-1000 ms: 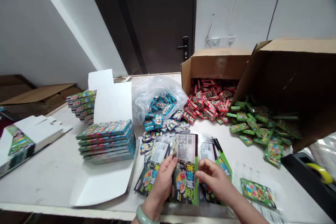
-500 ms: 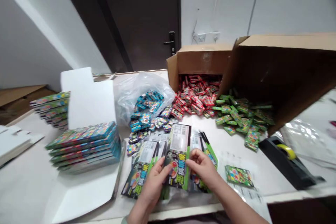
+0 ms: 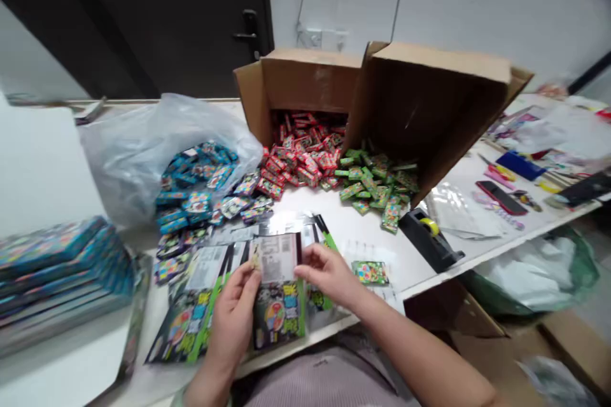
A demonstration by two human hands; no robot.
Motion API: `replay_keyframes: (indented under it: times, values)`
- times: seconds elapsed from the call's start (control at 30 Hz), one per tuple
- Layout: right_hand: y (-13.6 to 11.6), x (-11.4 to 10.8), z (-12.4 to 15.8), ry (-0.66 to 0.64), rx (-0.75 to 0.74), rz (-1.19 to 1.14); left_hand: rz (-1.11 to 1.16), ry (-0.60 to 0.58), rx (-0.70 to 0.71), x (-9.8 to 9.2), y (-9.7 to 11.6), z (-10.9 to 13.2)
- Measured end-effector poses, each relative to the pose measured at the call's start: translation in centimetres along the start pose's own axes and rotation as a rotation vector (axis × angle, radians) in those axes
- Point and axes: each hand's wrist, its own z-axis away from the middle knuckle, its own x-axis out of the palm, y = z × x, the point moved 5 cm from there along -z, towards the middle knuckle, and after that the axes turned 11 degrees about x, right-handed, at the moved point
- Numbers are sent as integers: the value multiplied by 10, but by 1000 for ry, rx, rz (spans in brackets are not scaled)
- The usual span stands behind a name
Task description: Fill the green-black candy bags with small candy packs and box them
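A black pouch with bright printed lettering and a pale upper panel (image 3: 279, 315) is held upright between my two hands at the table's front edge. My left hand (image 3: 233, 308) pinches its left edge about halfway up, with the thumb in front. My right hand (image 3: 329, 273) has its thumb and curled fingers on the right edge, near the pale panel. Similar pouches (image 3: 184, 321) lie fanned out on the left, and others are partly hidden behind the held one. A small green printed packet (image 3: 370, 272) rests right of my right hand.
Red packets (image 3: 305, 156) and green packets (image 3: 377, 181) spill from cardboard boxes (image 3: 312, 82). Blue packets (image 3: 195, 178) lie in a clear plastic bag (image 3: 138, 133). Stacked printed boxes (image 3: 62, 273) stand left. A tape dispenser (image 3: 429, 241) and a phone (image 3: 501, 197) lie right.
The view has swung right, bringing the phone and the far table end into sight. Both hands have shifted higher on the pouch, from its printed lower part towards its pale panel.
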Motion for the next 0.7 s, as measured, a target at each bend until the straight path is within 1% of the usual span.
replay_keyframes:
  times: [0.07,0.13,0.2,0.27,0.3,0.4,0.47,0.57,0.63,0.7]
  values:
    - [5,-3,0,35,32,25,141,-44,-66,7,-2,5]
    - [13,-1,2,19,73,32,233,-66,-100,11,0,6]
    - [20,6,6,-27,91,54,252,-68,-63,12,7,4]
    - [22,11,11,-68,89,80,259,-67,-9,11,15,2]
    - [22,12,13,-88,86,91,272,-74,-6,11,17,2]
    - [21,13,17,-166,77,117,345,-85,-69,11,16,4]
    - [21,10,18,-208,70,124,366,-100,-77,9,16,5]
    - [24,4,21,-202,62,80,320,-99,46,-1,20,2]
    - [24,2,23,-158,37,60,250,-102,121,-7,21,1]
    - [18,1,25,-94,-17,94,170,-131,153,-9,20,0]
